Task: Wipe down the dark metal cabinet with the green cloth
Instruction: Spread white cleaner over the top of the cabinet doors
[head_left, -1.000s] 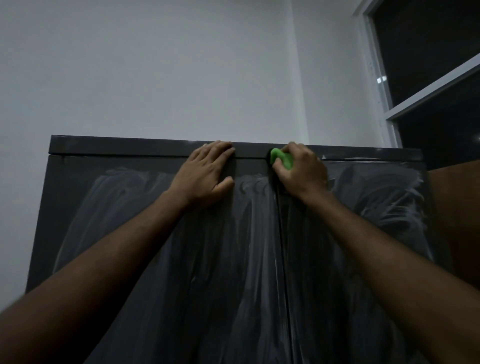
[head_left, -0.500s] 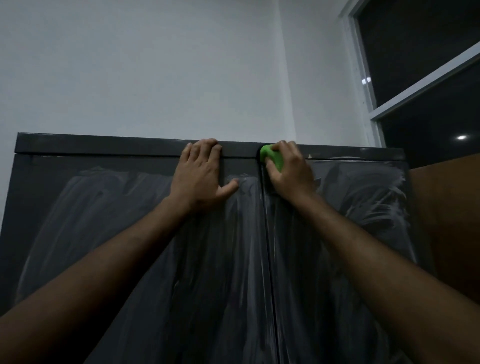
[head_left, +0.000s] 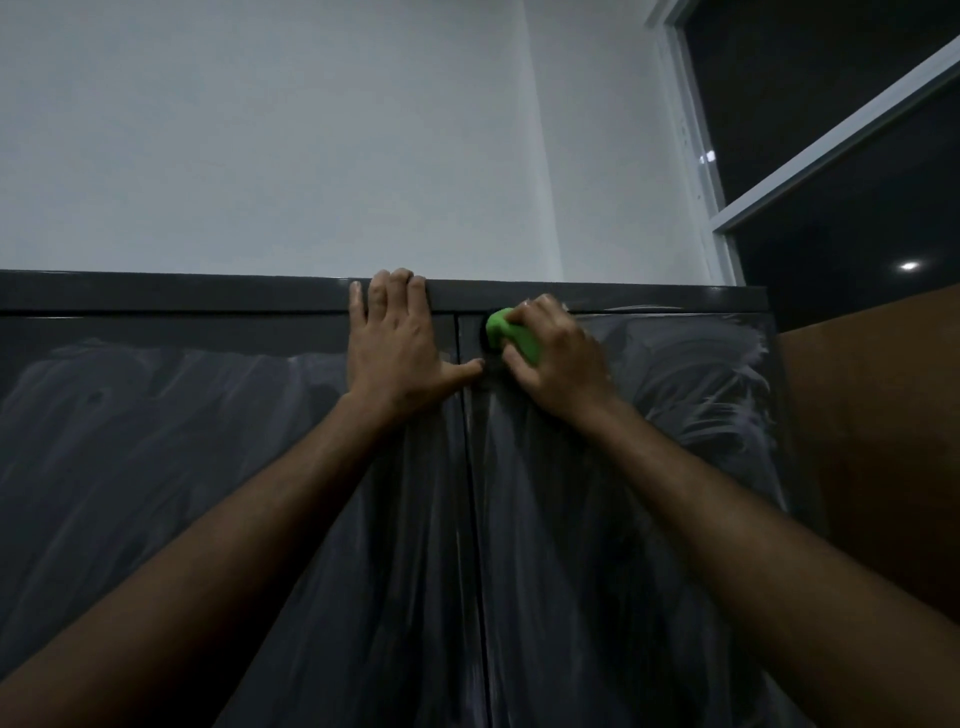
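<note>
Green cloth is clenched in right hand against dark metal cabinet by the door seam; left hand is laid flat, released, fingertips over top edge.

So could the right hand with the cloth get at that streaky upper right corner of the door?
Probably yes. The right hand holds the green cloth on the same door, and nothing lies between it and the streaked corner of the cabinet.

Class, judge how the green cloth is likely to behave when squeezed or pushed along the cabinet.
The green cloth looks bunched inside the right hand, so probably soft and floppy. It seems small enough to be light. Streaks on the cabinet suggest it slides easily.
</note>
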